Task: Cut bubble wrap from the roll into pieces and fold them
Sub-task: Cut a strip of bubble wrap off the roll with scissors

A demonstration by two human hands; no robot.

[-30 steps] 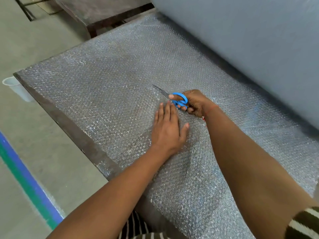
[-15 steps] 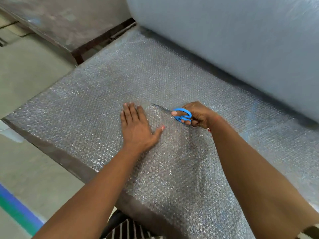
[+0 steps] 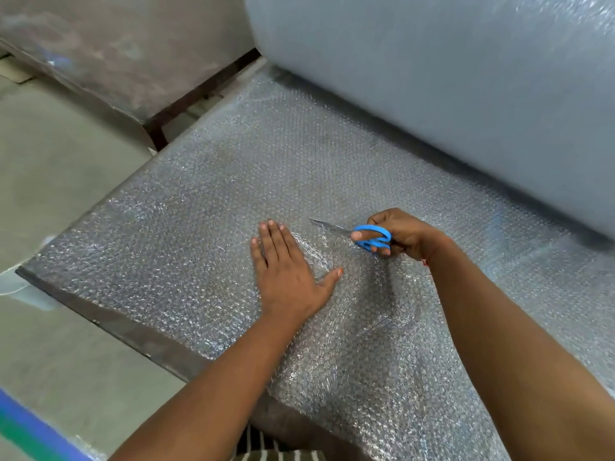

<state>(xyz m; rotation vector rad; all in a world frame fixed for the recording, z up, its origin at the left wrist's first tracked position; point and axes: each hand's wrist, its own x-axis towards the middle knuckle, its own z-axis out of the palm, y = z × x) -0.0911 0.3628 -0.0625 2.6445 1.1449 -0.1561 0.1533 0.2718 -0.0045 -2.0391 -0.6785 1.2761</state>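
A clear sheet of bubble wrap [image 3: 206,201] lies spread over a dark table, running out from a huge grey-blue roll [image 3: 449,94] at the back right. My left hand [image 3: 286,271] presses flat on the sheet, fingers together, thumb out. To its right, my right hand [image 3: 402,234] grips blue-handled scissors [image 3: 371,237]; the blades point left, lying low in the wrap just beyond my left fingertips. The wrap puckers between the two hands.
The table's dark front edge [image 3: 133,331] runs diagonally at the lower left, with grey floor below it. Another worn table [image 3: 126,58] stands at the back left. A blue and green floor stripe [image 3: 23,427] crosses the bottom left corner.
My left hand slid to the left of the scissors and lies flat there. My right hand with the scissors stayed beside it, while the camera view shifted toward the roll.
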